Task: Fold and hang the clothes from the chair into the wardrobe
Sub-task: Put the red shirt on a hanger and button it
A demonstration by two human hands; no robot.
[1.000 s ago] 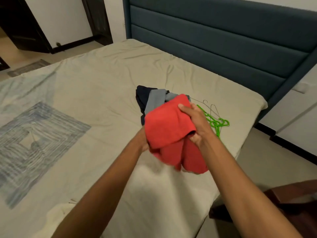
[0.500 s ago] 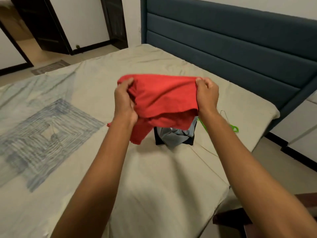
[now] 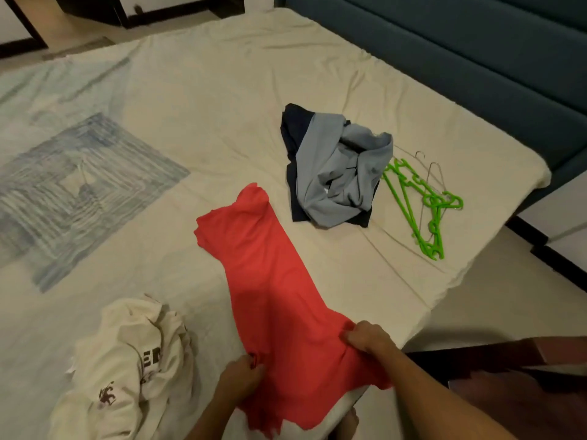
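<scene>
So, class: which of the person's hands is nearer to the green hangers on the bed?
The right hand. It grips the red garment below the green hangers; the left hand grips the garment's other side, farther off.

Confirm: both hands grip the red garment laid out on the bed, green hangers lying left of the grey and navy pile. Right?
Not quite. In the head view the green hangers lie right of the grey and navy pile, not left. The rest holds: left hand and right hand grip the red garment laid out on the bed.
</scene>
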